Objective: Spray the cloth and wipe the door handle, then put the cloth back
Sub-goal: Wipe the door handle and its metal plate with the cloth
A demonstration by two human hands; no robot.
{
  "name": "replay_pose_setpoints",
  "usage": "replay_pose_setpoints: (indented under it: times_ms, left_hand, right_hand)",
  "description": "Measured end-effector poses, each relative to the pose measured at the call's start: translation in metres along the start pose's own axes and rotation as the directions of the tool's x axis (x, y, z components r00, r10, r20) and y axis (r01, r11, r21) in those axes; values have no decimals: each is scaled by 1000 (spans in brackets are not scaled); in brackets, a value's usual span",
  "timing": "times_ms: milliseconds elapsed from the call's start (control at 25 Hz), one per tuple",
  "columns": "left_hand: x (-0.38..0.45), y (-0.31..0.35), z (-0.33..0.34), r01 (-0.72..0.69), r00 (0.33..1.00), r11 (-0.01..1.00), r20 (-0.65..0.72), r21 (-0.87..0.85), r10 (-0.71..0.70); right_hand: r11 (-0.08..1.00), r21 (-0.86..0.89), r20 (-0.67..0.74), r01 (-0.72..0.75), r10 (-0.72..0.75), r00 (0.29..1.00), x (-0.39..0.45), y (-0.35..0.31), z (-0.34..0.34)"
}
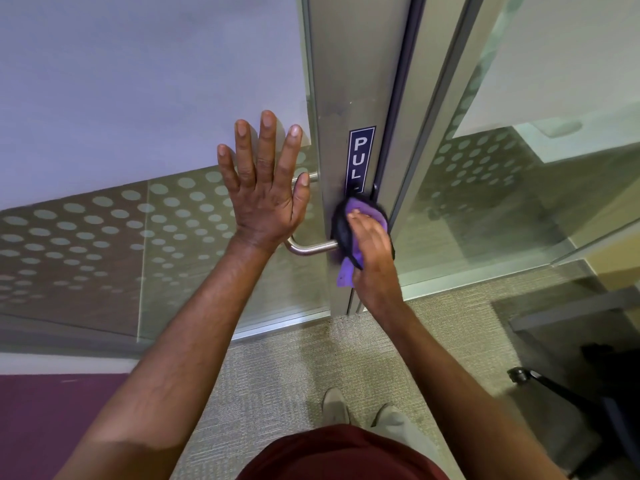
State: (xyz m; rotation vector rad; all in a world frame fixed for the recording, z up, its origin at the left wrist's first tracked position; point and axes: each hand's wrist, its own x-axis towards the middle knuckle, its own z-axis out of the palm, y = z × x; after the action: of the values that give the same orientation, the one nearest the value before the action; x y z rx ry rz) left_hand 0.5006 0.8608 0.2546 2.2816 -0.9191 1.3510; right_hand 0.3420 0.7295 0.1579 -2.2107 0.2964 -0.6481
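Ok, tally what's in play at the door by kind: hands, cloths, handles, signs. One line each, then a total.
Hands: 2, left hand flat with fingers spread, right hand gripping the cloth
Cloths: 1, purple cloth
Door handles: 1, metal door handle
Signs: 1, dark PULL sign
Total: 5

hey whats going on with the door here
A person is wiping a glass door's metal handle. The right hand holds a purple cloth bunched against the door frame where the lever handle joins it, just below the blue PULL sign. The left hand is spread flat, fingers straight, in front of the frosted dotted glass panel, seemingly steadying the door. No spray bottle is in view, and the cloth is not yet put back.
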Motion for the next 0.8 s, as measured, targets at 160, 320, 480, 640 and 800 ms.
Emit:
replay_pose_setpoints:
  times_ms: [160, 320, 480, 640, 800]
  left_hand:
    - [1, 1, -2, -9, 1000, 1000, -3, 1, 9]
    - [2, 1, -1, -9, 1000, 1000, -4, 13, 9]
    - [0, 2, 0, -2, 1000, 1000, -3, 12, 2]
    - [2, 0, 1, 22, 1000, 1000, -4, 5, -22]
    - [1, -1, 6, -5, 1000, 1000, -28, 31, 5]
  right_hand:
    - [681, 586, -121, -439, 609, 784, -35, 25, -9]
    - [505, 717, -115, -480, 765, 633, -55, 27, -16]
    - [628, 650, -127, -428, 644, 754, -40, -8, -6]
    - [829, 398, -88, -392, 460, 883, -10, -4, 32]
    - [891, 214, -39, -402, 419, 907, -17, 30, 67]
